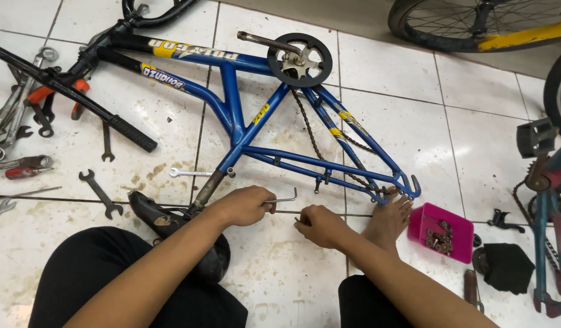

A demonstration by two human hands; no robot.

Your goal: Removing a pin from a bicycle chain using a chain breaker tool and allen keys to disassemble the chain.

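Head view: I see my left hand gripping a bent silver metal hex key, my right hand beside it pinching something too small to tell.

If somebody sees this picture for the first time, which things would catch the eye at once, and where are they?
The blue bicycle frame lies flat across the middle of the white tiled floor, with its black chainring near the top. Just below it, the left hand holds a bent metal key and the right hand rests on the tiles beside it. A bright pink tray of small metal parts stands at the right, and wrenches lie scattered at the left.
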